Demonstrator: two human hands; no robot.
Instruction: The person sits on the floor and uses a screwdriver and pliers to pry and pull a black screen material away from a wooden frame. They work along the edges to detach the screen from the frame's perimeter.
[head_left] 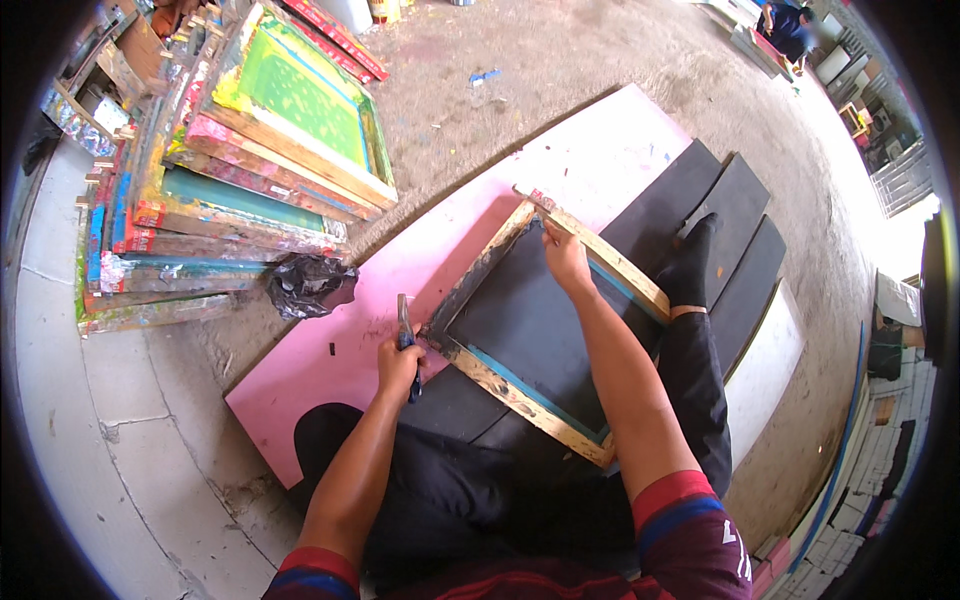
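The left hand (397, 368) is wrapped firmly around a blue-handled tool (405, 338), just beside a corner of the wooden screen frame (520, 392); the right hand (566, 258) curls at the frame's far corner, though whether it pinches rail or dark mesh (520, 300) I cannot tell. The step seems to be working the mesh edge; the next move likely calls for a steady frame. Beyond and left of the tool grip lies a crumpled black bag (308, 287), contents hidden.
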